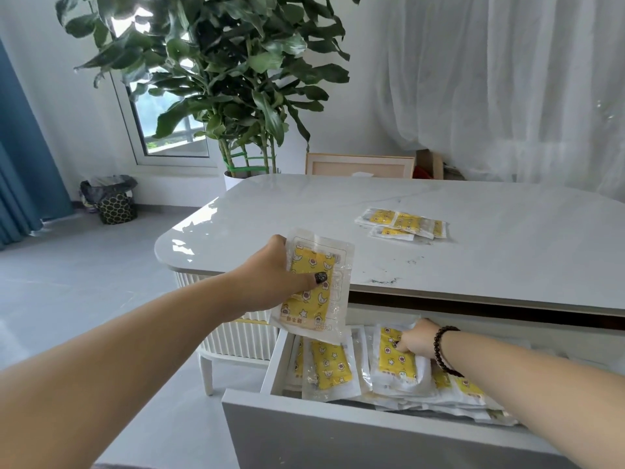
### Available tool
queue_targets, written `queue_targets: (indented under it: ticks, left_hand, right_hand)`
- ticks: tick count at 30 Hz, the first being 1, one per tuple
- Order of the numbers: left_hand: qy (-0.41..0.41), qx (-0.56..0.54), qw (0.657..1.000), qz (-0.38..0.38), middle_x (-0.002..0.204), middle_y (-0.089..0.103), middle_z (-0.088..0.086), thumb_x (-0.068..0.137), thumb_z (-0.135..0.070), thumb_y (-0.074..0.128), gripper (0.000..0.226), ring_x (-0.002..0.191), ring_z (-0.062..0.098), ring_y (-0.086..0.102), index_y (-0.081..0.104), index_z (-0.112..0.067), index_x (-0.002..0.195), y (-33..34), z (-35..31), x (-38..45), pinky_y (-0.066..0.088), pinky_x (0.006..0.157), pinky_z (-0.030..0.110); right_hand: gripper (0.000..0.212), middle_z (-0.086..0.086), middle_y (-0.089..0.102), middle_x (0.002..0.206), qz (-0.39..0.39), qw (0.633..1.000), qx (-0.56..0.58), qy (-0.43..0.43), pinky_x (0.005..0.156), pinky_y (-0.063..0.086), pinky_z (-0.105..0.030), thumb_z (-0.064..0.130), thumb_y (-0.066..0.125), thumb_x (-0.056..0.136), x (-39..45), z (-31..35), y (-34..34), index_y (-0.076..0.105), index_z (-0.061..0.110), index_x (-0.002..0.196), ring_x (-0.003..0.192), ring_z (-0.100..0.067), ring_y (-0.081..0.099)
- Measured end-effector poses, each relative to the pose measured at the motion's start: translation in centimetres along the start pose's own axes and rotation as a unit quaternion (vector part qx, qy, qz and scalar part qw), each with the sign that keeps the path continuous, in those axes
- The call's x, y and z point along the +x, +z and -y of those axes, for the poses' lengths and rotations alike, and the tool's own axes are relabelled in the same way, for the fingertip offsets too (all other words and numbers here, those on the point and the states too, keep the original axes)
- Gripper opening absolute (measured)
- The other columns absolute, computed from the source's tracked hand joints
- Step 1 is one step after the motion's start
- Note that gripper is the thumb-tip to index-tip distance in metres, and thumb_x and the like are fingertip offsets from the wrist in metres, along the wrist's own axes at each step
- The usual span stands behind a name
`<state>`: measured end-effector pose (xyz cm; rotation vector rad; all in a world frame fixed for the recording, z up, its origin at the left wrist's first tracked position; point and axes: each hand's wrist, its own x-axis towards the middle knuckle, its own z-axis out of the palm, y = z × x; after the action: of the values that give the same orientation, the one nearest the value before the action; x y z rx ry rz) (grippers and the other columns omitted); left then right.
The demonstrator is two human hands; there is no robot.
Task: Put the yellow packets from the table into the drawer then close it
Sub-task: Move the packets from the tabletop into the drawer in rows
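Note:
My left hand [274,275] grips a yellow packet [324,309] in clear wrap, thumb on its front, above the left end of the open white drawer [304,424]. Inside the drawer lie several yellow packets [329,365]. My right hand [414,340], with a dark bead bracelet on the wrist, reaches into the drawer and pinches the top packet of a stack [394,365]. A small cluster of yellow packets [402,223] lies on the white marble table [304,211], beyond the drawer.
A big potted plant [216,79] stands behind the table's far left corner. A wooden frame [360,165] leans behind the table. A bin with a black bag [111,198] sits on the floor at left, near a blue curtain [20,157].

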<state>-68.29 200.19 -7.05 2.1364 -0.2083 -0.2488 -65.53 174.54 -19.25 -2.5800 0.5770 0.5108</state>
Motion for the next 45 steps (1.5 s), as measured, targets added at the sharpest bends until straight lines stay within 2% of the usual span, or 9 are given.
queue_targets:
  ticks: [8,15,21,24,27,30,36,41,45]
  left_hand:
    - [-0.005,0.015,1.000,0.010,0.109,0.065,-0.001,0.086,-0.021,0.070,0.050,0.093,0.014,0.068,0.038,-0.017,0.124,0.8,0.0,0.5,0.059,0.077,0.031]
    - [0.011,0.031,0.999,0.019,0.108,0.064,-0.003,0.086,-0.022,0.070,0.050,0.091,0.012,0.067,0.037,-0.018,0.123,2.0,-0.8,1.1,0.058,0.070,0.024]
    - [0.012,0.051,0.998,0.028,0.106,0.064,-0.003,0.087,-0.024,0.070,0.047,0.089,0.010,0.066,0.038,-0.018,0.120,2.7,-0.8,1.5,0.056,0.066,0.022]
    - [-0.002,0.063,0.998,0.030,0.107,0.063,-0.002,0.089,-0.030,0.066,0.045,0.092,0.013,0.066,0.037,-0.018,0.121,3.0,-0.6,1.6,0.057,0.074,0.028]
    - [-0.028,0.050,0.998,0.024,0.109,0.061,0.001,0.092,-0.033,0.062,0.043,0.095,0.018,0.065,0.036,-0.019,0.123,3.2,-0.3,1.8,0.057,0.084,0.036]
    - [-0.042,-0.018,0.999,0.012,0.112,0.061,0.006,0.093,-0.034,0.061,0.044,0.099,0.022,0.065,0.037,-0.017,0.126,3.1,-0.3,1.7,0.056,0.090,0.041]
    - [-0.065,-0.110,0.992,-0.023,0.110,0.066,0.012,0.095,-0.032,0.057,0.039,0.099,0.028,0.068,0.044,-0.011,0.126,3.4,-0.4,2.0,0.054,0.093,0.045]
    - [-0.096,-0.087,0.992,0.006,0.112,0.066,0.012,0.096,-0.038,0.051,0.035,0.099,0.026,0.068,0.047,-0.014,0.121,4.6,0.9,2.3,0.055,0.091,0.048]
    - [-0.109,-0.094,0.989,0.024,0.113,0.066,0.014,0.097,-0.034,0.050,0.031,0.100,0.027,0.068,0.048,-0.012,0.119,5.5,1.6,2.8,0.056,0.090,0.045]
  right_hand:
    - [0.079,-0.002,0.053,0.095,-0.037,0.999,-0.010,-0.018,0.046,0.037,-0.019,0.044,0.071,0.076,-0.4,-1.5,0.0,0.035,0.002,0.133,0.077,-0.014,0.054]
    - [0.094,-0.009,0.051,0.125,-0.066,0.995,-0.047,-0.058,0.063,0.045,-0.022,0.042,0.069,0.078,-0.4,-1.4,-0.3,0.020,0.000,0.146,0.100,-0.019,0.055]
    - [0.029,-0.008,0.052,0.107,-0.072,0.979,-0.156,-0.109,0.063,0.044,-0.023,0.026,0.054,0.091,-2.6,-0.5,-1.7,0.048,0.007,0.112,0.086,-0.019,0.051]
    - [0.017,-0.015,0.063,0.103,0.061,0.992,0.031,-0.109,0.071,0.052,-0.030,0.018,0.040,0.099,-4.7,1.7,-2.9,0.056,0.019,0.106,0.086,-0.025,0.062]
    - [0.028,-0.013,0.066,0.080,0.161,0.899,0.377,-0.156,0.063,0.052,-0.032,0.018,0.040,0.100,-7.4,3.3,-4.3,0.061,0.004,0.089,0.066,-0.023,0.062]
    - [0.037,-0.007,0.064,0.062,0.164,0.836,0.490,-0.187,0.061,0.050,-0.030,0.024,0.041,0.100,-8.9,4.1,-5.2,0.059,0.008,0.072,0.058,-0.020,0.059]
    - [0.020,-0.011,0.065,0.088,0.110,0.819,0.522,-0.210,0.060,0.051,-0.029,0.006,0.063,0.087,-8.7,4.8,-4.4,0.060,0.003,0.107,0.070,-0.018,0.061]
    - [0.006,-0.009,0.065,0.077,0.094,0.831,0.515,-0.188,0.048,0.050,-0.022,0.002,0.063,0.088,-8.2,4.6,-3.1,0.061,0.007,0.092,0.060,-0.016,0.059]
    - [0.021,-0.012,0.069,0.091,0.123,0.851,0.485,-0.162,0.075,0.055,-0.038,0.009,0.065,0.087,-7.5,4.0,-1.6,0.062,0.004,0.107,0.078,-0.025,0.063]
